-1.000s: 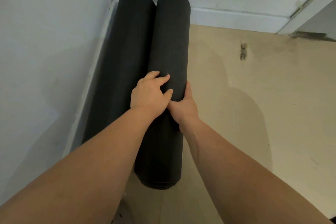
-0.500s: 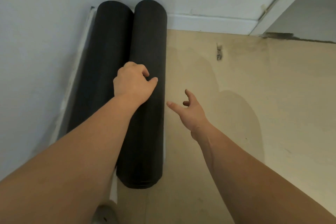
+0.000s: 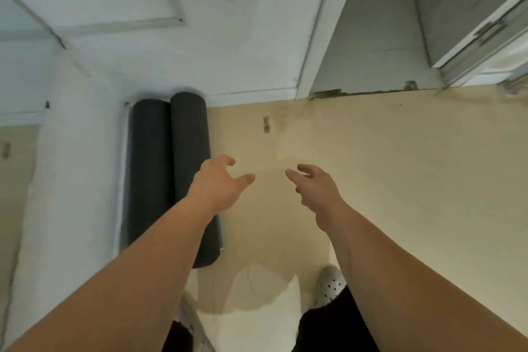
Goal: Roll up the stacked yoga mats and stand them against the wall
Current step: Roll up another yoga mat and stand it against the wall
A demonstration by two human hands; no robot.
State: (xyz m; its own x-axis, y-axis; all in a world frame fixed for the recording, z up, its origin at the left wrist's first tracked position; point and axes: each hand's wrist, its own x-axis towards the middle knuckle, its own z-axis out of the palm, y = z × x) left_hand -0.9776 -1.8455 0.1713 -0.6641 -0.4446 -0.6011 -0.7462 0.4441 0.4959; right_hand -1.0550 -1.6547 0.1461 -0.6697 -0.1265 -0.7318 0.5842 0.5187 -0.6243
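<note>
Two rolled black yoga mats stand side by side in the room's corner, leaning on the white wall (image 3: 85,151). The left mat (image 3: 148,168) is nearest the side wall; the right mat (image 3: 190,146) touches it. My left hand (image 3: 220,183) hovers just right of the right mat, off it, fingers spread and empty. Over the bare floor, my right hand (image 3: 317,188) is also spread and empty. My left forearm hides part of the right mat's lower half.
Beige floor (image 3: 385,180) stretches to the right. A white door frame (image 3: 320,37) and an open doorway lie at the back right. My spotted white shoe (image 3: 330,284) shows near the bottom; a small mark (image 3: 266,124) sits on the floor.
Both hands let go of the right mat: the right first, then the left. Both moved right, away from the mats. The view pulled back and up; both mats stay against the wall.
</note>
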